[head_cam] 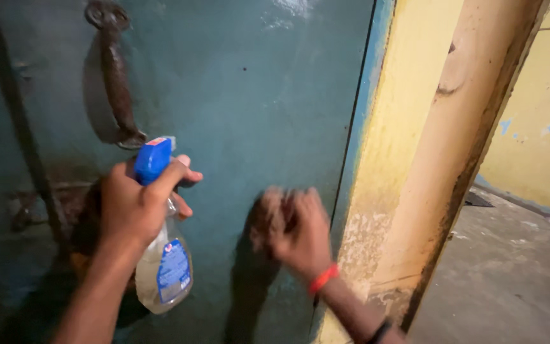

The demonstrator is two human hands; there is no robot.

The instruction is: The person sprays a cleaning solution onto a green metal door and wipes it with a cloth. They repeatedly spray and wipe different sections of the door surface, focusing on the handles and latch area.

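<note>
- A teal metal door (237,95) fills most of the view, from 9 o'clock through to about 1 o'clock; its painted face is scuffed and shows a shine near the top.
- A yellow wall and door frame (428,146) are seen at 2 to 4 o'clock, the paint flaked near the bottom. The door's edge runs nearly upright between the two, leaning slightly.
- A grey concrete floor (510,267) lies at 4 o'clock beyond the frame; open room is found only on that side.
- A dark, rusty door handle (116,76) is fixed upright at 11 o'clock, above the left hand and apart from it.
- The spray bottle (162,255) is held at 8 o'clock. Its long axis runs nearly upright, the blue trigger head at the top and the clear body with a blue label hanging below the fist. The nozzle is turned toward the door, close to its face.
- The left hand (136,204) is clenched around the neck of the spray bottle, a finger lying over the trigger.
- The right hand (294,229) is seen at 6 o'clock, blurred, pressed flat against the door just inside its edge, at 3 o'clock from the bottle. Whether anything is gripped under it cannot be told. A red band (323,279) is worn at the wrist.
</note>
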